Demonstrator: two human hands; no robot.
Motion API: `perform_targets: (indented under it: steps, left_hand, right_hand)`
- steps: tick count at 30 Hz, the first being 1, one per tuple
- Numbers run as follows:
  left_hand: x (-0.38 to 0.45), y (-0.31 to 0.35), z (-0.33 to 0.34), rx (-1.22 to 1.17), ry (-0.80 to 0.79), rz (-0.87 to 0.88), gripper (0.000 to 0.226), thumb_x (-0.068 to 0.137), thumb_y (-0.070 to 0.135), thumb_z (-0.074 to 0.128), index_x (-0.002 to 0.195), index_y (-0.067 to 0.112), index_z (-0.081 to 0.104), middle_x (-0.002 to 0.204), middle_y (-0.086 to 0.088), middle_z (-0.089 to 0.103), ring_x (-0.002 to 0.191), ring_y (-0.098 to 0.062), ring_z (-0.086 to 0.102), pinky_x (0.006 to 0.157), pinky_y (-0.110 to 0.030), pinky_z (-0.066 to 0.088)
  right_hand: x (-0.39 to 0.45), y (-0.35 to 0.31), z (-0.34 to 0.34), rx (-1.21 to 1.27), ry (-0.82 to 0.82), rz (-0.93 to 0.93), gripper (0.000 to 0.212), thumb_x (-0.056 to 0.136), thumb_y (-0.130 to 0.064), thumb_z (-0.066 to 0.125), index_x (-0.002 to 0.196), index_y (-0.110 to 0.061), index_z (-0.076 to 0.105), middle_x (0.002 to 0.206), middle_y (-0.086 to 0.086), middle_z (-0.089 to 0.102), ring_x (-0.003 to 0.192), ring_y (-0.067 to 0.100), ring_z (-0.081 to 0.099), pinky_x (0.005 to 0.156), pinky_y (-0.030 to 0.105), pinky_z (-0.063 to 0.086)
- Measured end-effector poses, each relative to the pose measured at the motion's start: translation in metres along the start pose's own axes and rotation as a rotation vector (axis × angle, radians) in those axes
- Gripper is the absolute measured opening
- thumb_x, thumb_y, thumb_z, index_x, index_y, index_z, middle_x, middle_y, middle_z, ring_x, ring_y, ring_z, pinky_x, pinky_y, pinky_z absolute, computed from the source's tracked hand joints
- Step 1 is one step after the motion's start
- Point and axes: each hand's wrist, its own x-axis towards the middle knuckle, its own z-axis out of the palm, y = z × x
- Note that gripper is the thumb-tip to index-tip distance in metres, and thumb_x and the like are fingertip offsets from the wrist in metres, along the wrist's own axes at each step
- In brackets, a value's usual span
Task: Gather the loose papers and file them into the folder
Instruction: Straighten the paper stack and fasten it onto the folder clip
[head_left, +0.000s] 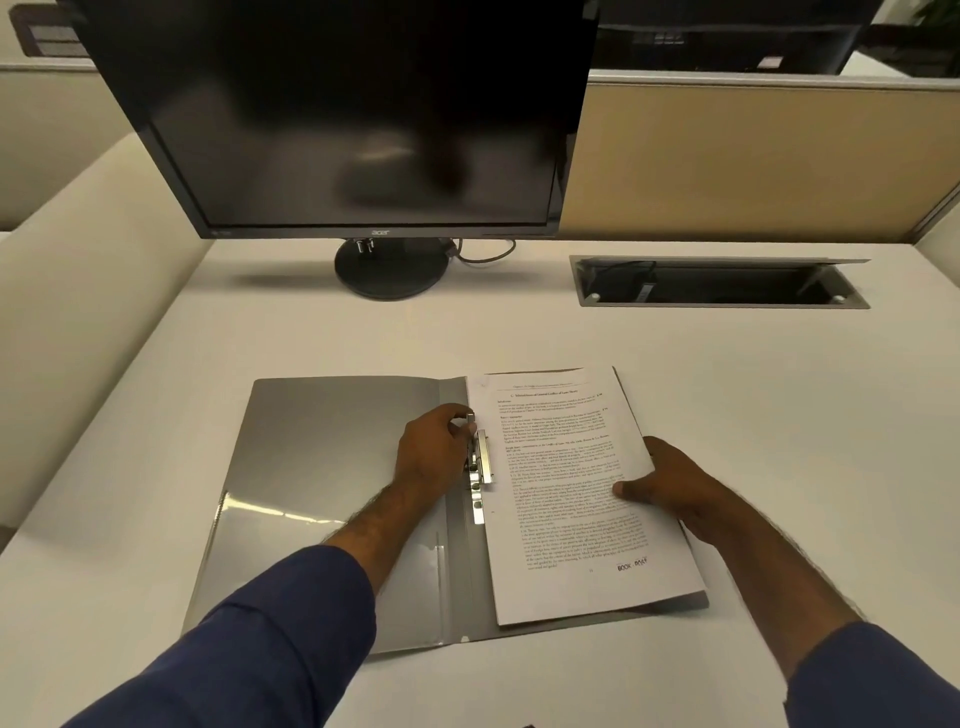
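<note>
Left hand (434, 457) grip pinching metal clip (480, 467); right hand (662, 480) pinching papers (566, 488) (folder (332, 493) open).

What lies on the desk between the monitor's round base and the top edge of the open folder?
In the head view, nothing: the stretch from the monitor base to the open folder is bare white desk.

Glossy grey plastic folder (322, 483) (shiny metal clip (480, 470)), matt printed papers (566, 493)
</note>
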Motion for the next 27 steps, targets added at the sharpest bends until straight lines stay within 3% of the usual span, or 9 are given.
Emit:
perform_targets:
  steps: [8,10,17,22,25,27]
  left_hand:
    - [-0.002,0.0,-0.002,0.036,-0.003,0.03,0.01,0.092,0.024,0.064,0.099,0.029,0.068,0.075,0.009,0.069,0.071,-0.018,0.069,0.073,-0.043,0.062]
    - [-0.003,0.001,-0.002,0.042,-0.017,0.035,0.013,0.092,0.025,0.064,0.104,0.026,0.068,0.077,0.006,0.069,0.071,-0.018,0.069,0.073,-0.043,0.061]
    - [-0.005,-0.001,-0.005,0.021,-0.06,0.042,0.024,0.091,0.019,0.066,0.115,0.023,0.065,0.08,-0.004,0.071,0.074,-0.024,0.071,0.071,-0.043,0.062]
    - [-0.006,-0.001,-0.006,0.01,-0.067,0.045,0.026,0.09,0.014,0.066,0.114,0.025,0.064,0.08,-0.005,0.07,0.075,-0.028,0.071,0.07,-0.045,0.062]
    - [-0.007,-0.001,-0.007,0.025,-0.076,0.05,0.028,0.09,0.016,0.067,0.115,0.025,0.063,0.078,-0.005,0.069,0.074,-0.027,0.07,0.071,-0.044,0.062]
    - [-0.008,-0.001,-0.008,0.066,-0.093,0.066,0.033,0.089,0.016,0.068,0.121,0.022,0.06,0.079,-0.002,0.068,0.074,-0.021,0.068,0.071,-0.037,0.061]
  right_hand:
    - [0.0,0.004,0.0,0.016,0.08,-0.01,0.065,0.077,-0.013,0.081,0.132,-0.008,0.047,0.132,0.013,0.058,0.114,0.033,0.059,0.1,0.048,0.049]
    - [-0.003,0.005,0.001,-0.029,0.123,-0.036,0.065,0.078,-0.02,0.08,0.133,-0.009,0.047,0.134,0.012,0.057,0.116,0.031,0.058,0.097,0.042,0.048]
    - [-0.018,0.02,0.004,-0.059,0.328,-0.089,0.065,0.085,-0.031,0.072,0.14,-0.01,0.044,0.129,0.014,0.059,0.114,0.03,0.058,0.098,0.04,0.045]
    - [-0.023,0.033,-0.002,-0.037,0.281,-0.151,0.061,0.085,-0.026,0.073,0.138,-0.01,0.048,0.109,0.004,0.061,0.1,0.022,0.058,0.088,0.032,0.045]
    - [-0.032,0.046,-0.009,-0.015,0.181,-0.205,0.071,0.08,-0.023,0.078,0.142,-0.015,0.043,0.117,-0.001,0.059,0.107,0.019,0.059,0.091,0.029,0.046]
    - [-0.041,0.058,-0.009,-0.035,0.071,-0.256,0.083,0.072,-0.023,0.085,0.142,-0.024,0.041,0.123,-0.007,0.057,0.113,0.017,0.057,0.087,0.017,0.046]
